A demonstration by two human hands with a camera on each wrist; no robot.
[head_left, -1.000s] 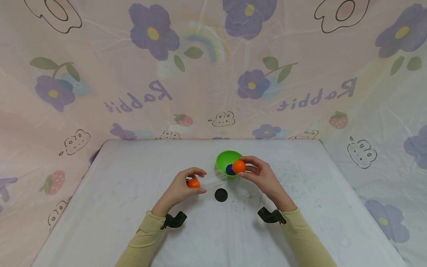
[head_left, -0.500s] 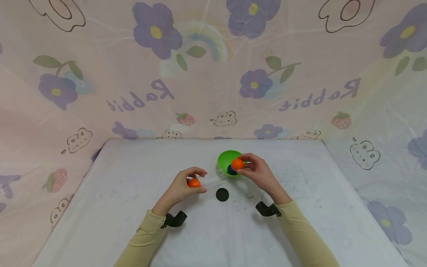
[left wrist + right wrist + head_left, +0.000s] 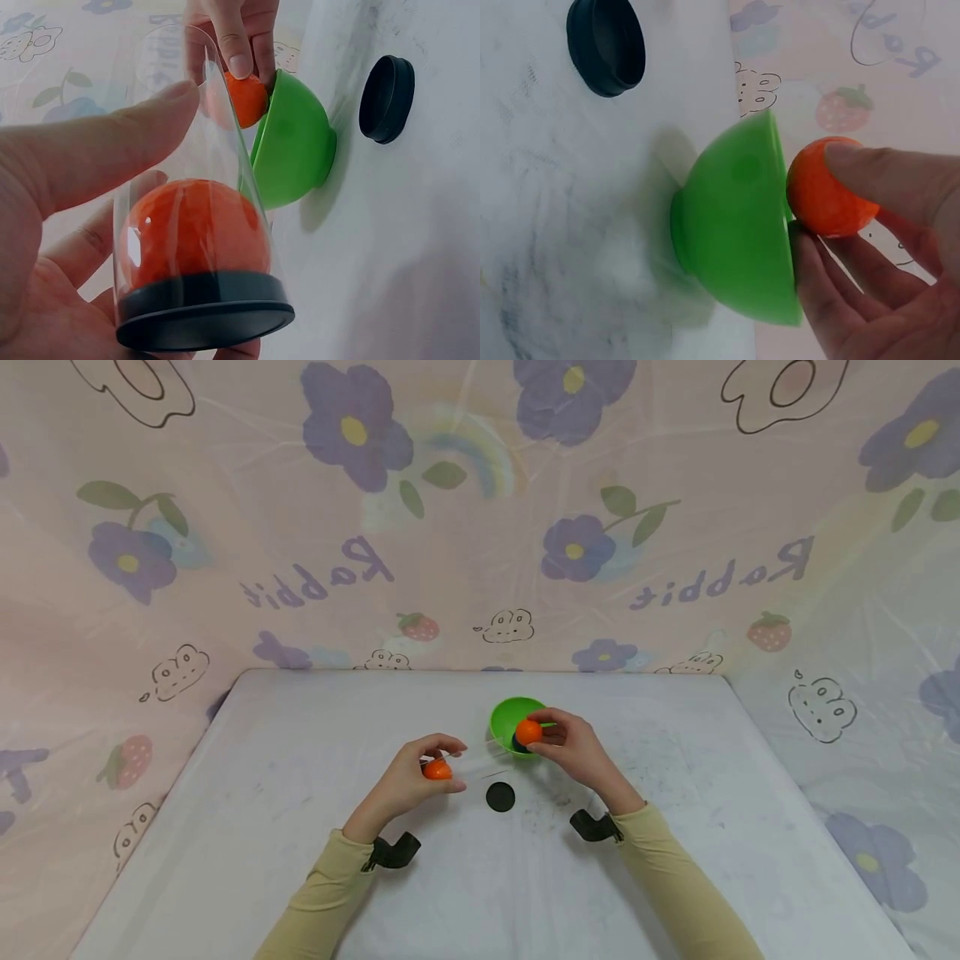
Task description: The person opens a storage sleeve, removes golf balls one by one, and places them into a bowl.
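Observation:
My left hand (image 3: 408,783) grips a clear tube (image 3: 225,135) with a black cap (image 3: 206,307) at its near end. Inside the tube, an orange ball (image 3: 195,232) rests against that cap. Thumb and fingers of my right hand (image 3: 581,750) pinch a second orange ball (image 3: 829,187) at the rim of a green bowl (image 3: 735,217). In the head view this ball overlaps the bowl's right side and partly hides a dark blue ball (image 3: 517,744) lying in it. The tube's open end points toward the bowl.
A loose black lid (image 3: 500,797) lies on the white-covered table (image 3: 300,860) just in front of the bowl. A printed curtain (image 3: 480,527) rises behind the table and along both sides.
My right hand has shifted slightly left with its orange ball, further over the bowl and the dark blue ball. The left hand keeps the tube in nearly the same place.

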